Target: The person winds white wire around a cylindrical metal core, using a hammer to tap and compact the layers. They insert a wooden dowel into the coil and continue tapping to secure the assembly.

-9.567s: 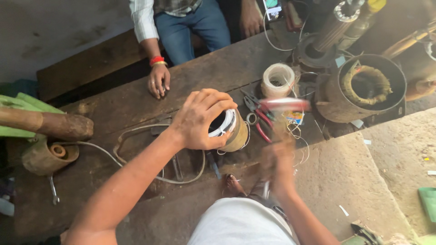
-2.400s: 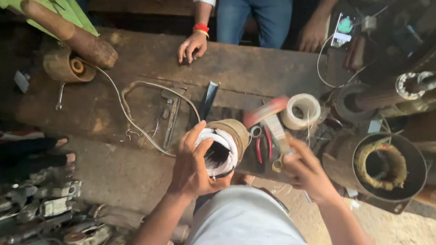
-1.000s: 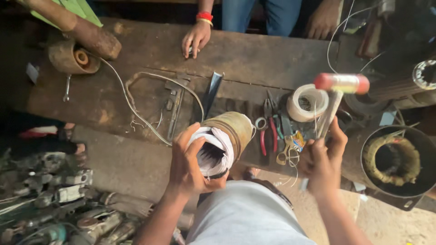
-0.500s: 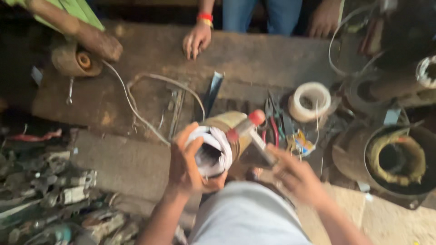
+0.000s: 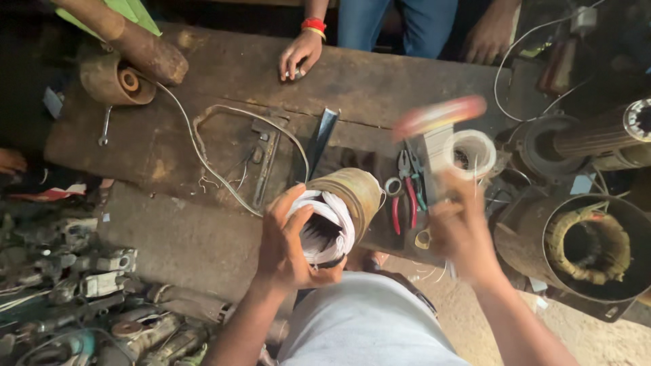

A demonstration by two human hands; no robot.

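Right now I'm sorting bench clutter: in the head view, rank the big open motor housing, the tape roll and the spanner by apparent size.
1. Motor housing, largest, though nearer the camera.
2. Tape roll.
3. Spanner, thinnest; about as long as the roll is wide, so that ranking is unsure.

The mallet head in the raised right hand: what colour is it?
Red to pinkish, motion-blurred; the blurred red-headed mallet appears only in the head view, above the right hand.

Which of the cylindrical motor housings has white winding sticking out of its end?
The tan housing gripped by the left hand at the bench edge; white winding bulges from its end. The dark housing at right holds brownish winding instead.
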